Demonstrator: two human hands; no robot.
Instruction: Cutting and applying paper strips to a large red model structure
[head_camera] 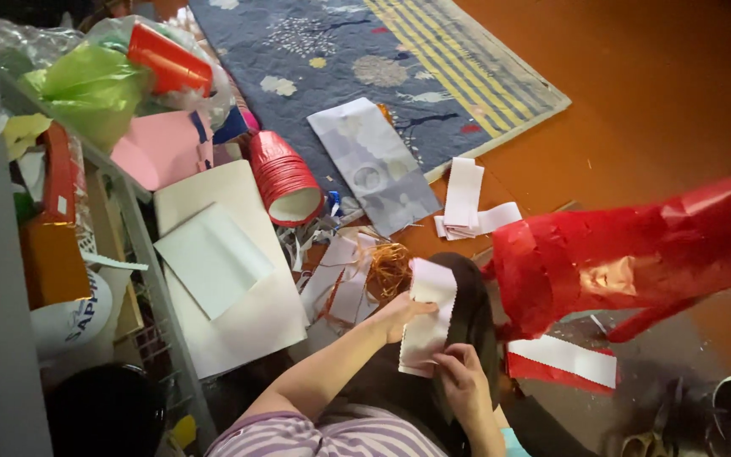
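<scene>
Head view: left hand (401,315) and right hand (458,378) both pinching white crinkled paper strip (426,326) held over lap, fingers closed on its edges, beside red foil-and-tissue paper piece (628,262), near stack of red paper cups (285,178).

white paper strip (427,326) | scalloped edges | upright, slightly curled | over lap
</scene>
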